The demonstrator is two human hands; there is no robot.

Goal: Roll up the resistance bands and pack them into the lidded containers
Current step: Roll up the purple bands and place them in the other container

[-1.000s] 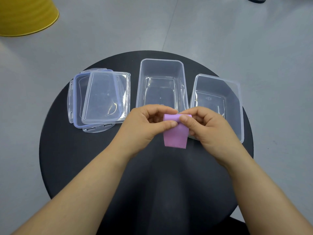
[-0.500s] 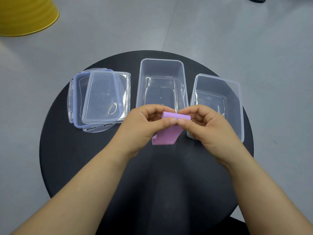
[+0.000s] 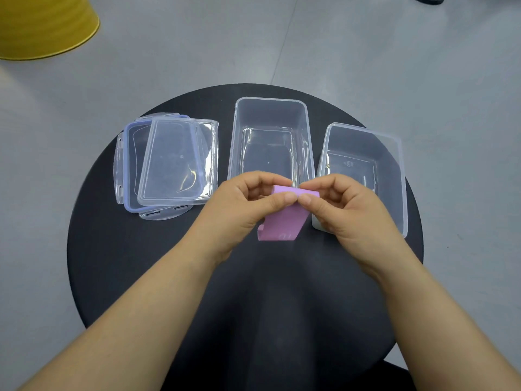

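While pinched top-edge between both hands, left hand (image 3: 239, 210) and right hand (image 3: 349, 213) equally near, one purple band (image 3: 282, 224) dangling with roll axis running left-right over the counter (image 3: 141, 263), then just beyond two open containers (image 3: 270, 108) and two stacked lids (image 3: 174, 162).
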